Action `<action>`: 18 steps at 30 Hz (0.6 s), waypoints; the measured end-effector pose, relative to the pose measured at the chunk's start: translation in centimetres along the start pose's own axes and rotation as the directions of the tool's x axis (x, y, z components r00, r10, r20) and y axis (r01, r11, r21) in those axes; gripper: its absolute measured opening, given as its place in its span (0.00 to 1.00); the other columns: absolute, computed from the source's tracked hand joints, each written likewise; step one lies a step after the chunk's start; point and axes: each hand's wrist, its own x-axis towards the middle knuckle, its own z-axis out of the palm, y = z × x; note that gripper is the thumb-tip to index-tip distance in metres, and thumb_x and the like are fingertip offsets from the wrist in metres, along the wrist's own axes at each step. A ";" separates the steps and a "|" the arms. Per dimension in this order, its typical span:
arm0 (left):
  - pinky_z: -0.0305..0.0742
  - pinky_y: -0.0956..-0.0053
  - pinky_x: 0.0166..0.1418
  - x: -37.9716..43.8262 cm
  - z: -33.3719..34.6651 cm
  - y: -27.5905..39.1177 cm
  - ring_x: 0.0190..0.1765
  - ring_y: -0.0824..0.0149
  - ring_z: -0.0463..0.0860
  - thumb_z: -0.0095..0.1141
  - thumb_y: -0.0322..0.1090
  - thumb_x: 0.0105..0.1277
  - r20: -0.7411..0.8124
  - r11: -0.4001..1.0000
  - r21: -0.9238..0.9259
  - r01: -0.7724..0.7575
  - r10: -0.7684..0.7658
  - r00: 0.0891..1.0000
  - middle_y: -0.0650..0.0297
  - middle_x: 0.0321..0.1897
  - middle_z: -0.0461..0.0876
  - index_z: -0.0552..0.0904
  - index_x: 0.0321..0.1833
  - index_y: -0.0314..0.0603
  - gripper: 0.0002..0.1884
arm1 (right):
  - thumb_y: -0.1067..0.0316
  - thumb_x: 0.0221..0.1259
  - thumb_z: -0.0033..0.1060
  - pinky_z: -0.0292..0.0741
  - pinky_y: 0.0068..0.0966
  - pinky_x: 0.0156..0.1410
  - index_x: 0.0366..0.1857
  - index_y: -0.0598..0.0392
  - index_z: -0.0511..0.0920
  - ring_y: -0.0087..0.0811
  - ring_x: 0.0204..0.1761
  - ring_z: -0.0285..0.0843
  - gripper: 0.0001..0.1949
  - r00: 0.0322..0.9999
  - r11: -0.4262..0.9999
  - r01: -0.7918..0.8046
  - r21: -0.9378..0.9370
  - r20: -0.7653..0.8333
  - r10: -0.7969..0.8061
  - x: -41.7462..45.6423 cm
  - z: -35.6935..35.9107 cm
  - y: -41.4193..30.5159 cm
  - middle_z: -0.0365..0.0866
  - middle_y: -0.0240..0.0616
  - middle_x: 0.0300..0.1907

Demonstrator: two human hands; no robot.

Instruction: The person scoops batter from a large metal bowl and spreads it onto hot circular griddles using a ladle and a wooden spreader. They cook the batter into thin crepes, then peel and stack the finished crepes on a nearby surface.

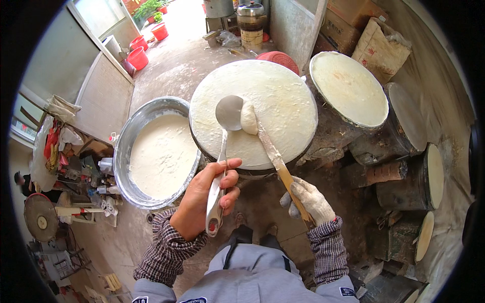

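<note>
My left hand (212, 193), bare, grips the handle of a metal ladle (229, 112), whose round bowl is over a large round griddle covered with pale batter (282, 98). In my right hand (310, 199), which wears a whitish knit glove, is a long wooden paddle (278, 161) crusted with batter. The paddle's far end meets a lump of batter or dough (249, 118) beside the ladle's bowl. Left of the griddle, a wide metal basin (123, 151) holds creamy liquid batter (163, 155).
A second batter-covered round griddle (348, 89) stands at the right, with several drum-like stoves (405, 189) curving down that side. Behind the near griddle lies a red plastic basket (278, 60). Red buckets (137, 58) stand near the doorway. At far left are a round fan (41, 217) and a partly visible person (25, 185).
</note>
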 end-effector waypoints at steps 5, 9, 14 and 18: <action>0.68 0.77 0.13 -1.7 -2.8 0.2 0.14 0.73 0.67 0.33 0.37 0.78 0.361 0.775 -0.628 0.075 0.203 0.910 0.69 0.23 0.65 0.68 0.64 0.31 0.20 | 0.53 0.73 0.51 0.74 0.16 0.27 0.69 0.60 0.66 0.17 0.22 0.74 0.28 0.964 0.962 0.212 -0.170 -0.128 -0.235 -2.0 1.1 -3.8 0.83 0.35 0.31; 0.69 0.77 0.13 -0.9 -1.7 0.3 0.15 0.71 0.71 0.28 0.37 0.79 0.326 0.794 -0.607 -0.041 0.296 0.898 0.66 0.24 0.68 0.62 0.67 0.24 0.23 | 0.49 0.63 0.66 0.70 0.12 0.26 0.69 0.55 0.68 0.11 0.23 0.70 0.34 0.770 0.779 0.568 -0.267 -0.163 -0.617 -2.4 3.8 -8.2 0.80 0.28 0.30; 0.71 0.76 0.14 -1.6 -3.3 2.7 0.17 0.71 0.74 0.26 0.37 0.79 0.513 0.699 -0.703 0.129 0.373 0.773 0.65 0.26 0.68 0.59 0.69 0.24 0.24 | 0.82 0.63 0.57 0.79 0.17 0.45 0.69 0.57 0.67 0.22 0.43 0.80 0.28 0.713 0.809 0.503 -0.303 -0.384 -0.587 -2.7 3.4 -9.0 0.79 0.44 0.56; 0.76 0.74 0.15 -4.4 -7.4 3.9 0.18 0.67 0.76 0.21 0.37 0.80 0.385 0.652 -0.749 -0.117 0.572 0.724 0.61 0.27 0.70 0.53 0.71 0.20 0.26 | 0.82 0.63 0.54 0.74 0.23 0.64 0.65 0.59 0.72 0.32 0.59 0.79 0.24 0.635 0.545 0.448 -0.708 -0.178 -0.752 -0.2 -0.6 -4.3 0.79 0.45 0.59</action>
